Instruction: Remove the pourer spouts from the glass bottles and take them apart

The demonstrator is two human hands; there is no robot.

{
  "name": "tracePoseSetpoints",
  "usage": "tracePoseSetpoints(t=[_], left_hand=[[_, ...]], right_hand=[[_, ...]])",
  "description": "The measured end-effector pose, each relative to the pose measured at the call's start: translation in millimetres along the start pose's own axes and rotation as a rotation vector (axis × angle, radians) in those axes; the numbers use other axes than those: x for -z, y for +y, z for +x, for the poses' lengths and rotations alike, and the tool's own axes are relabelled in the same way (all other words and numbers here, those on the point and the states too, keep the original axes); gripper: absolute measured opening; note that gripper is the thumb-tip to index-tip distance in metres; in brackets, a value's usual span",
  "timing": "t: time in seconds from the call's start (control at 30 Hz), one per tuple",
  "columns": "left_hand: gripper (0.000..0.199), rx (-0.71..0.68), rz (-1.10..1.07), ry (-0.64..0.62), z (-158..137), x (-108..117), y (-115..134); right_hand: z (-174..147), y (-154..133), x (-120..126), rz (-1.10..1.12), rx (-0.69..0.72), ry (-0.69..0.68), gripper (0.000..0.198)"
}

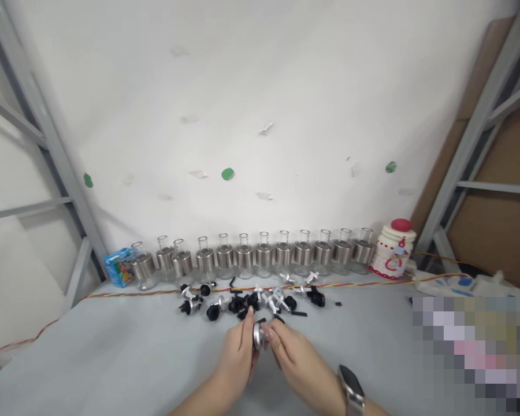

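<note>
Close to me, over the grey table, my left hand point(237, 352) is closed around a round silver metal bottle-top part point(257, 336). From the other side, the fingers of my right hand point(291, 351) pinch that same part, their tips pressed together at its right edge. Much of the piece is hidden between the hands. Just beyond my fingers lies a loose group of black and silver bottle-top parts point(268, 300), with small black strips point(299, 314) among them. One black-and-silver top point(214, 311) lies to the left of the group.
Along the wall runs a row of several glass bottles point(264, 254) with metal sleeves. A blue box point(120, 267) stands at its left end, a cream jar with a red lid point(392, 251) at its right. A twisted red-yellow wire point(156, 293) crosses the table. Metal posts point(65, 144) flank it.
</note>
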State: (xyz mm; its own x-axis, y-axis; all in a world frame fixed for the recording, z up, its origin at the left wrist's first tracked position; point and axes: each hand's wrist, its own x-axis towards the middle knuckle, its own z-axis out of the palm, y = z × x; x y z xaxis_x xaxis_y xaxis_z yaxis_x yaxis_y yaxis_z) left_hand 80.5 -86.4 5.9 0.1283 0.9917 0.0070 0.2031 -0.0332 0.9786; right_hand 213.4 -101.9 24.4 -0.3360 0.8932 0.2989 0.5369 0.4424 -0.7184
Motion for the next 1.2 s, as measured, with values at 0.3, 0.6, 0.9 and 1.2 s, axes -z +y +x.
tracePoseSetpoints(t=[0.3, 0.6, 0.9, 1.2], left_hand=[[0.054, 0.228, -0.241, -0.047, 5.8, -2.2, 3.4], [0.059, 0.312, -0.288, -0.174, 8.8, -4.5, -0.9], [0.056, 0.285, -0.249, -0.090, 3.9, -6.3, 0.1], [0.056, 0.176, -0.183, -0.042, -0.9, -4.9, 4.2]], right_hand=[[8.2, 15.1, 6.0, -0.679, 0.555, 0.071, 0.024], [10.7, 22.7, 17.4, -0.837, 0.746, 0.034, 0.018], [10.8, 28.1, 8.3, -0.793, 0.776, 0.119, 0.017], [8.7, 25.1, 4.4, -0.714, 0.780, 0.188, 0.028]])
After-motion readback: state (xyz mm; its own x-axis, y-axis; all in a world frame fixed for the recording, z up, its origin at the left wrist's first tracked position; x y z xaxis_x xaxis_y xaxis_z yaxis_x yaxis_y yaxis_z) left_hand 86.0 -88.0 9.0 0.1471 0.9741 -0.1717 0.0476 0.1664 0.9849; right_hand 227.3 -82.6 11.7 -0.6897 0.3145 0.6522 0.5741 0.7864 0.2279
